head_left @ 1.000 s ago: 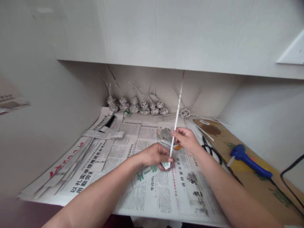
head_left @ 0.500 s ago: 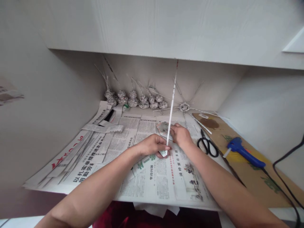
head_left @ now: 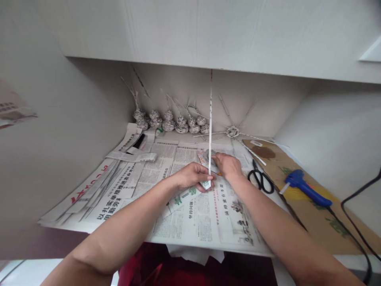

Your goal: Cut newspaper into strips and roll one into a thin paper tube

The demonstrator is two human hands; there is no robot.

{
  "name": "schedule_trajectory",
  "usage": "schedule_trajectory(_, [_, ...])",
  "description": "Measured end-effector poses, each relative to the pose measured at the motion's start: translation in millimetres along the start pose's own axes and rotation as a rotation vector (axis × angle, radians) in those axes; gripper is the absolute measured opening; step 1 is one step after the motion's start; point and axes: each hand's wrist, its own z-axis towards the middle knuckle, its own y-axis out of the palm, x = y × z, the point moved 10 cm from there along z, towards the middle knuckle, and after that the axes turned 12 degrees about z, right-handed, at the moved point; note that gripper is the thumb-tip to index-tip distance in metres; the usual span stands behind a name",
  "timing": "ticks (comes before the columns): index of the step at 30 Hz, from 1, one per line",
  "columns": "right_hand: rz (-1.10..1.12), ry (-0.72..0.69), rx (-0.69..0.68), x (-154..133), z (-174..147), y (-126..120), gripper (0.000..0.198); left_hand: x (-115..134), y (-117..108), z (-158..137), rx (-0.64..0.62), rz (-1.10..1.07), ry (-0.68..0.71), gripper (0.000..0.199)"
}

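My left hand (head_left: 195,176) is closed around the lower end of a thin rolled-newspaper stick (head_left: 210,131), which stands nearly upright. A folded end of printed paper (head_left: 206,184) shows at the stick's base, between my fingers. Just to the right and slightly farther off, my right hand (head_left: 228,165) has its fingers curled together, their tips at a grey patch (head_left: 210,154) on a small piece of printed paper. Whether those fingertips pinch anything is hidden. Beneath both hands lie newspaper sheets (head_left: 178,214).
Several woven newspaper gourds (head_left: 168,122) line the back wall, beside a star-shaped woven piece (head_left: 232,131) with sticks. Paper strips (head_left: 98,186) are piled left. On the right are black scissors (head_left: 260,180) and a blue glue gun (head_left: 308,188) on cardboard (head_left: 336,226). A low panel (head_left: 190,35) overhangs.
The stick has tilted from leaning right to nearly vertical. My left hand has risen slightly, and my right hand has shifted a little. The whole view has moved slightly.
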Motion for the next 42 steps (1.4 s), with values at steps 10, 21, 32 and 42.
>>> schedule_trajectory(10, [0.102,-0.115,0.038,-6,-2,-2,0.033,4,-5,0,0.032,-0.016,0.014,0.034])
schedule_trajectory(21, [0.182,-0.010,0.078,5,3,0,0.052,-4,-2,0,0.029,-0.032,-0.041,0.033])
schedule_trajectory(32, [0.698,-0.067,0.191,-2,-7,-47,0.051,-4,0,2,-0.001,-0.032,-0.018,0.038])
schedule_trajectory(42, [1.343,0.090,-0.164,-17,-11,-14,0.036,-14,0,6,0.008,0.019,-0.051,0.034])
